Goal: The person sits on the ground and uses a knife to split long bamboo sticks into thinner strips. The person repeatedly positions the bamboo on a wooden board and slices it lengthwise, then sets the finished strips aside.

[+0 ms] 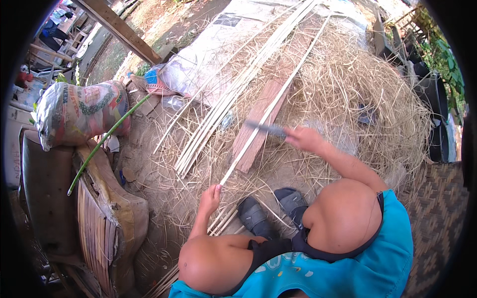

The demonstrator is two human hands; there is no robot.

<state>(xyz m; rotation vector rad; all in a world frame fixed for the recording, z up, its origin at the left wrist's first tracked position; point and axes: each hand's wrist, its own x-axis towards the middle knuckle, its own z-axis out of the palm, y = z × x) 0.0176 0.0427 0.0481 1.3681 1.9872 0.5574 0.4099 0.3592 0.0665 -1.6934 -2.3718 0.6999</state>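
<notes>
My left hand [210, 197] is closed around the near end of a long pale strip [284, 89], which looks like split bamboo. The strip slants away to the upper right, across a reddish-brown wooden board [268, 99] lying on the ground. In my right hand [304, 139] is a knife, gripped by its handle. Its dark blade [266, 128], smeared by motion, crosses over the strip above the board; I cannot tell whether it touches. To the left of the board lies a bundle of similar pale strips [223, 107], fanned out a little at the near end.
Curly shavings [367, 84] are heaped at the right and far side. A stuffed sack [87, 111], a green stalk [107, 136] and a slatted wooden seat [107, 218] stand left. More strips [224, 221] lie by my sandalled feet [256, 216]. A woven panel [437, 228] is at lower right.
</notes>
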